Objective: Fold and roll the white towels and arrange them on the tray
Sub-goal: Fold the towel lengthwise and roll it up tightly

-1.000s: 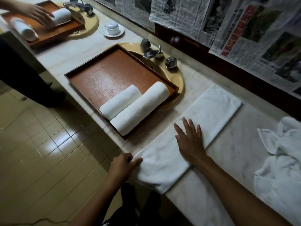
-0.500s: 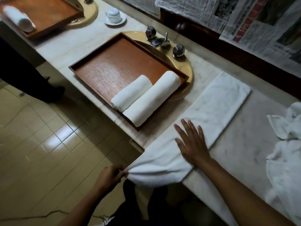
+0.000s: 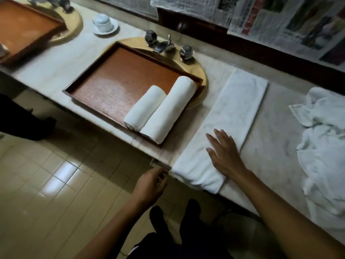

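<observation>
Right hand (image 3: 224,152) is lying flat, fingers straight and spread, pressing on the near part of the long folded white towel strip (image 3: 237,113). The strip is lying lengthwise on the pale marble counter (image 3: 276,131), reaching from the front edge toward the wall; its near end is sitting thicker, doubled at the edge.

Left hand (image 3: 153,182) is hanging below the counter's front edge, fingers loosely curled, just beside the strip's near left corner. Cannot tell whether it is pinching the cloth.

The brown rectangular wooden tray (image 3: 115,79) is resting over the yellow oval sink basin (image 3: 200,71), left of the strip. Two rolled towels are lying side by side, touching, in its near right corner: the shorter white roll (image 3: 144,108) on the left, the longer white roll (image 3: 169,109) on the right.

A heap of crumpled white towels (image 3: 324,139) is sitting on the counter, well to the right.
</observation>
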Action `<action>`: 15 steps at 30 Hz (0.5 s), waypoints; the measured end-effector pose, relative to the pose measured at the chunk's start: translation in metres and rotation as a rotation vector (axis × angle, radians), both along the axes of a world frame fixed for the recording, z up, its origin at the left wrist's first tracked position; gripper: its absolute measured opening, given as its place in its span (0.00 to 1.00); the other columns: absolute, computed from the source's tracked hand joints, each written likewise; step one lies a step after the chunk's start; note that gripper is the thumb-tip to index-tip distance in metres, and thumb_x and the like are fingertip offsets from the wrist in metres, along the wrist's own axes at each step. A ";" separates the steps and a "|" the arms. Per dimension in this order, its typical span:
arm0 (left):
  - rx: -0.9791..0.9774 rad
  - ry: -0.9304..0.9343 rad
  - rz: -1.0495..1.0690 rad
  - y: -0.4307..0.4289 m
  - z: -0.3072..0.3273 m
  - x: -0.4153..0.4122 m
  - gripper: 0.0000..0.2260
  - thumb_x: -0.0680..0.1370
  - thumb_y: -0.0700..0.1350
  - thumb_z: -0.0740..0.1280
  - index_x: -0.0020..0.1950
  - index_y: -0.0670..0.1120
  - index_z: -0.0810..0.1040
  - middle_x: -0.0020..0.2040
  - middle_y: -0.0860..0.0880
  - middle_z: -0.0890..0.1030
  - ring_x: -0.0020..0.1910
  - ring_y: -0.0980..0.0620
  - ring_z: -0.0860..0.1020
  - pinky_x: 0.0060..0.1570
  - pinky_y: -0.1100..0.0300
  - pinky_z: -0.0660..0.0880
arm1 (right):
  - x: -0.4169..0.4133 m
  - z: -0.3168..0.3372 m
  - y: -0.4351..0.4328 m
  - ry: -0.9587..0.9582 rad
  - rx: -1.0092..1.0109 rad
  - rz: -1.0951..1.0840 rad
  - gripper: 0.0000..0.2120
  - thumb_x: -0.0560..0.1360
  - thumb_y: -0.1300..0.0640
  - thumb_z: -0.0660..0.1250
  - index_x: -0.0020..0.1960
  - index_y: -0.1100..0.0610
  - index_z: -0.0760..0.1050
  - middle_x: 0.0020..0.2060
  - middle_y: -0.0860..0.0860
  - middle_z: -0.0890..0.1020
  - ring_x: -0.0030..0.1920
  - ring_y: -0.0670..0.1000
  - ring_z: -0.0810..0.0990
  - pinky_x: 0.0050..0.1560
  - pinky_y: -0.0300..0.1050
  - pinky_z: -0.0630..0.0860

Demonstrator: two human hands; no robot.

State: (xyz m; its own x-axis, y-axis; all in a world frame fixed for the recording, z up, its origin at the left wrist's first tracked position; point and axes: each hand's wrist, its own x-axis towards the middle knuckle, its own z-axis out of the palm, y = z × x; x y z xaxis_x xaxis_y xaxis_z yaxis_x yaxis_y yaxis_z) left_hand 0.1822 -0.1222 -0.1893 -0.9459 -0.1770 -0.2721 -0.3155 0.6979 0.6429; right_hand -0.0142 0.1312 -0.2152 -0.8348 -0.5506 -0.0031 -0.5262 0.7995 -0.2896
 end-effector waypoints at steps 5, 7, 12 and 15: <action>0.041 0.235 -0.114 0.035 0.028 -0.055 0.08 0.79 0.45 0.69 0.57 0.54 0.80 0.48 0.58 0.79 0.46 0.60 0.76 0.44 0.66 0.72 | -0.011 0.013 0.019 -0.020 -0.124 -0.139 0.26 0.80 0.50 0.61 0.76 0.57 0.71 0.77 0.61 0.67 0.78 0.63 0.62 0.76 0.63 0.62; -0.015 0.296 -0.182 0.053 0.028 -0.078 0.08 0.79 0.46 0.69 0.59 0.53 0.80 0.52 0.54 0.80 0.51 0.55 0.77 0.49 0.59 0.74 | -0.025 0.018 0.028 -0.015 -0.156 -0.180 0.25 0.80 0.51 0.61 0.75 0.57 0.71 0.77 0.61 0.67 0.78 0.63 0.62 0.77 0.61 0.62; -0.190 0.326 -0.338 0.102 0.015 -0.132 0.16 0.81 0.51 0.64 0.68 0.51 0.76 0.67 0.49 0.77 0.66 0.46 0.73 0.64 0.51 0.71 | -0.084 0.025 0.037 0.003 -0.182 -0.187 0.24 0.82 0.54 0.64 0.77 0.54 0.69 0.78 0.59 0.65 0.79 0.61 0.60 0.78 0.59 0.60; -0.254 0.269 -0.444 0.121 0.000 -0.165 0.25 0.83 0.54 0.58 0.78 0.47 0.68 0.79 0.44 0.68 0.78 0.41 0.64 0.76 0.42 0.61 | -0.121 0.028 0.033 -0.022 -0.205 -0.206 0.24 0.82 0.55 0.63 0.78 0.53 0.69 0.78 0.59 0.65 0.79 0.61 0.60 0.78 0.59 0.60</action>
State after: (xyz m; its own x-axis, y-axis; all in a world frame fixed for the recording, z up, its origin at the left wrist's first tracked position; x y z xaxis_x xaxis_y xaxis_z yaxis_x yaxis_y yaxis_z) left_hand 0.0171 -0.0016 -0.1888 -0.9744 0.2244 -0.0121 0.1945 0.8690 0.4549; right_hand -0.1347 0.1642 -0.1871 -0.9302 -0.3601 0.0713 -0.3503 0.8126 -0.4658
